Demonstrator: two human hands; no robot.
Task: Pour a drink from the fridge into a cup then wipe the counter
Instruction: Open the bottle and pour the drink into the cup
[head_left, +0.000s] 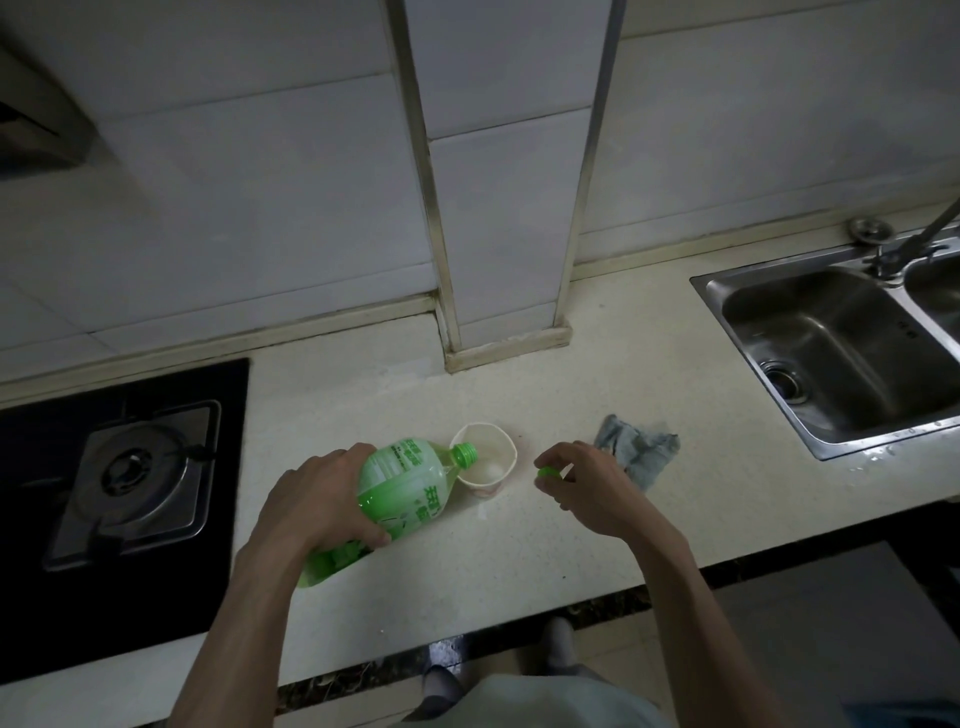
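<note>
Left hand (317, 499) grips the green bottle (395, 483), tipped so its neck sits over the cup (485, 465) mid-tabletop (597, 374) for pouring. Right hand (582, 480) fingers pinch the cap (548, 472), kept clear. Rag (639, 447) lies right of it, ready for wiping.

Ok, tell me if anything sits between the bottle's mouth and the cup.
Nothing visible does. The left hand tilts the bottle, its open mouth at the cup rim; the cap is off, pinched in the right hand.
</note>
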